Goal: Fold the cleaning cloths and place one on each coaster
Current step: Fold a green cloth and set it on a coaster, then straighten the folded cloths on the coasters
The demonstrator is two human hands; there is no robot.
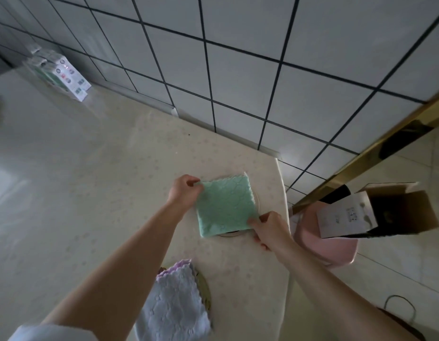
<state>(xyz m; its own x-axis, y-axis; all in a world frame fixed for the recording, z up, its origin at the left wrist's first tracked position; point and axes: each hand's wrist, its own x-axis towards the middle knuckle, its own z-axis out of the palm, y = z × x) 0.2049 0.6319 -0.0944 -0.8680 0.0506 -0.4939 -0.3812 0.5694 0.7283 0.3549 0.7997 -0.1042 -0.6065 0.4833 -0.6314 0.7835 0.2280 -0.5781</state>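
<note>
Pinching opposite corners of the folded mint-green square textured cloth (224,205), the left hand (182,190) grips the far-left corner between thumb and fingertips, and the right hand (269,230) grips the near-right corner likewise. The cloth lies flat over a round light-rimmed coaster (228,234) on the cream speckled table (90,180). Nearer the person, a folded lilac-grey cloth (174,306) covers a dark round coaster (205,287).

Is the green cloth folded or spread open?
Folded: the green cloth is a small square with layered scalloped edges at its far side, lying over a coaster.
</note>
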